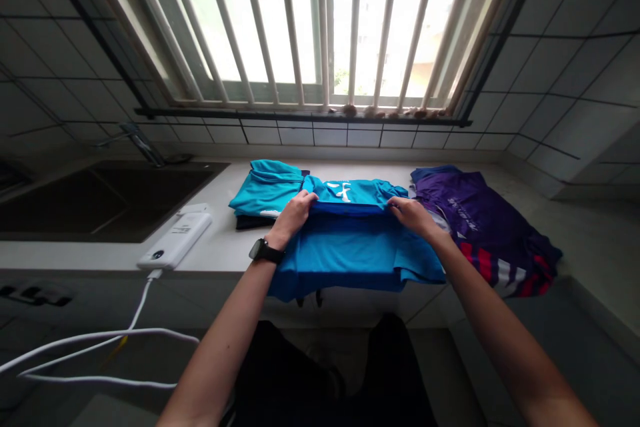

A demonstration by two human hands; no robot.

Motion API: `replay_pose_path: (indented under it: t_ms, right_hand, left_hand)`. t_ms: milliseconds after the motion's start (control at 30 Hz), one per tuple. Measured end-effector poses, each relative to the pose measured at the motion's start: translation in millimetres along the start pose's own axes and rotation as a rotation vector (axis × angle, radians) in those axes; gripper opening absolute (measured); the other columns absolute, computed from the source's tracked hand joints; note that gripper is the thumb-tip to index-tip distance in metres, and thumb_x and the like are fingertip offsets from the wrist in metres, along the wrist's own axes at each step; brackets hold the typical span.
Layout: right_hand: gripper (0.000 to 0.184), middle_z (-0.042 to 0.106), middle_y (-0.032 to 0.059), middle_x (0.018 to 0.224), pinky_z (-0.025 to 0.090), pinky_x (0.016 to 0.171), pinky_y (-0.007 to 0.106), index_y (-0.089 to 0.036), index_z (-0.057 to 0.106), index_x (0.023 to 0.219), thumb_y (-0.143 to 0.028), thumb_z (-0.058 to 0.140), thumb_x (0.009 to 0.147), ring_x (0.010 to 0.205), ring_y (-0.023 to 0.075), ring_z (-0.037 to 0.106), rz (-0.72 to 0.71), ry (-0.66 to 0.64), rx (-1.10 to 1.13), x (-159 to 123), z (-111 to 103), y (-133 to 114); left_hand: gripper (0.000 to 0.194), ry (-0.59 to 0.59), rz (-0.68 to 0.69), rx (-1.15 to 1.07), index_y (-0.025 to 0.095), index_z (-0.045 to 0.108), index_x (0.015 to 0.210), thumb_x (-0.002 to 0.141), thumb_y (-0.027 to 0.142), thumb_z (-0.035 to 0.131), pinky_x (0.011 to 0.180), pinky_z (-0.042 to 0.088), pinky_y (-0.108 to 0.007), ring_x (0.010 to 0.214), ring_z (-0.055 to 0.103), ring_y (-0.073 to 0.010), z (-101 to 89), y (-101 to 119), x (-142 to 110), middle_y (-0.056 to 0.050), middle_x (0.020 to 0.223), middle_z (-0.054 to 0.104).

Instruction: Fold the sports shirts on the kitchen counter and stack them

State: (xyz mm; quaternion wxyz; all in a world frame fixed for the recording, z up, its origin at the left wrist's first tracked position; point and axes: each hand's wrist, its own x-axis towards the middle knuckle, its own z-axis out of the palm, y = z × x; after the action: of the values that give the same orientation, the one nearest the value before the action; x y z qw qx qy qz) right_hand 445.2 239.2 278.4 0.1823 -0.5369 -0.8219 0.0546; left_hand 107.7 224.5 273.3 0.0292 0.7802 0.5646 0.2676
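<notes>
A bright blue T-shirt [350, 255] lies on the white countertop [220, 257], partly folded over, with a white print [343, 192] showing on its far part. My left hand [295, 217] and my right hand [413, 217] both pinch its upper folded edge, held apart across its width. A black watch [266, 251] sits on my left wrist. Beyond my left hand lies a folded teal garment [265, 190] on a dark one. Next to my right hand is a purple shirt [475, 227] with red and white stripes.
A white power bank [175, 239] with a white cable [100, 353] lies left of the shirt, and the cable hangs over the counter edge. Further left are a dark sink [100, 203] and a faucet [137, 143]. A tiled wall and barred window [300, 27] stand behind.
</notes>
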Motion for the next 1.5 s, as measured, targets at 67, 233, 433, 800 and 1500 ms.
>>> replay_pose_path:
  t_ms: [67,233,433,800,1500]
  right_hand:
    - [0.031,0.076,0.0109,0.124,0.052,0.100,0.038,-0.022,0.072,0.121,-0.020,0.050,0.100,0.116,0.0278,0.070,0.026,0.137,0.038,1.2,-8.4,-6.4]
    - [0.026,0.075,0.0107,0.111,0.050,0.102,0.040,-0.023,0.072,0.109,-0.027,0.048,0.099,0.109,0.0273,0.068,-0.096,0.312,0.173,-35.9,-37.9,-16.2]
    - [0.028,0.076,0.0060,0.092,0.057,0.082,0.034,-0.024,0.074,0.091,-0.050,0.064,0.092,0.087,0.0241,0.070,-0.185,-0.360,0.386,-113.9,-64.1,-14.0]
    - [0.061,0.040,0.0126,0.167,0.038,0.122,0.049,-0.024,0.051,0.155,-0.037,0.059,0.096,0.151,0.0321,0.042,-0.062,-0.083,0.042,-43.5,-2.4,13.0]
    - [0.046,0.077,0.0160,0.095,0.051,0.085,0.041,-0.022,0.079,0.090,-0.041,0.040,0.106,0.097,0.0322,0.070,0.123,-0.107,-0.357,-95.8,-1.1,-60.5]
  left_hand:
    - [0.030,0.113,-0.005,-0.024,0.019,0.069,0.111,0.100,0.013,0.043,0.091,0.054,-0.034,0.097,0.066,-0.0223,-10.9,8.2,0.0,-0.010,0.106,0.066]
    - [0.028,0.215,0.124,-0.096,0.023,0.069,0.116,0.104,0.020,0.044,0.096,0.053,-0.034,0.104,0.064,-0.0202,-44.0,33.9,-44.4,-0.008,0.109,0.065]
    - [0.025,-0.426,0.182,-0.363,0.026,0.074,0.114,0.095,0.040,0.067,0.080,0.056,-0.027,0.086,0.069,-0.0173,-51.0,52.5,-124.7,-0.003,0.096,0.072]
    - [0.032,-0.098,-0.296,0.177,0.026,0.071,0.125,0.095,0.036,0.062,0.107,0.048,-0.051,0.132,0.056,-0.0362,5.5,20.8,-103.7,-0.016,0.138,0.062]
    - [0.038,0.157,-0.060,-0.011,0.017,0.075,0.099,0.086,0.001,0.043,0.105,0.050,-0.034,0.108,0.064,-0.0223,-39.6,22.8,78.0,-0.010,0.113,0.072]
